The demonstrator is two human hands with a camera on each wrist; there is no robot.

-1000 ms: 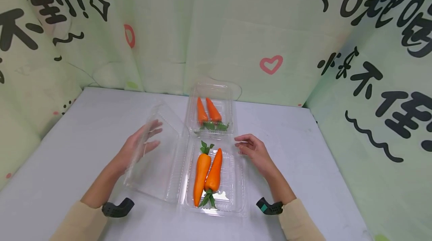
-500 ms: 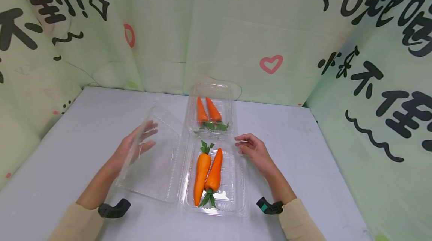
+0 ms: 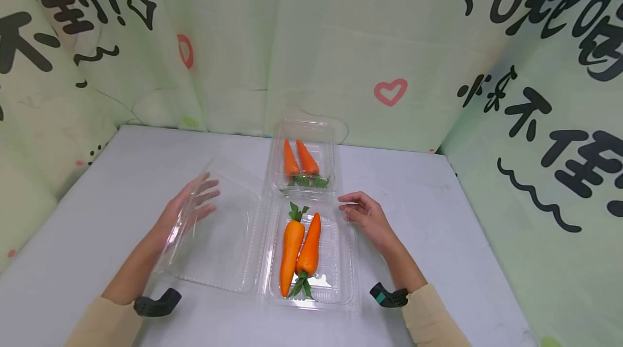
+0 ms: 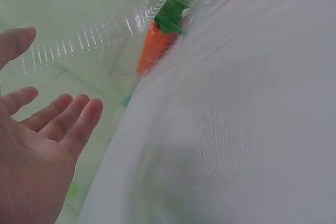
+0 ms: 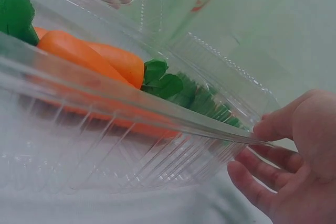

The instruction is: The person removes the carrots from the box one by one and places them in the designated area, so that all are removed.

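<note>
An opened clear plastic clamshell box (image 3: 336, 282) lies in front of me with two orange carrots in its base. One carrot (image 3: 291, 252) has its green leaves pointing away; the other carrot (image 3: 310, 247) has them toward me. The hinged lid (image 3: 226, 244) slants out to the left. Behind that lid, seen through it, my left hand (image 3: 182, 206) has its fingers extended and spread. On the far right corner of the base, my right hand (image 3: 367, 220) pinches the rim between thumb and fingers, as the right wrist view (image 5: 299, 156) shows.
Just beyond stands another clear plastic box (image 3: 311, 129) with two more carrots (image 3: 307, 159) in it, close to the back curtain (image 3: 233, 66). A white table (image 3: 413, 190) bears both boxes. Printed curtains also border the left and right sides.
My left hand has moved left and slightly down, and the lid has leaned further out to the left with it. The right hand, the base and the carrots have stayed put.
</note>
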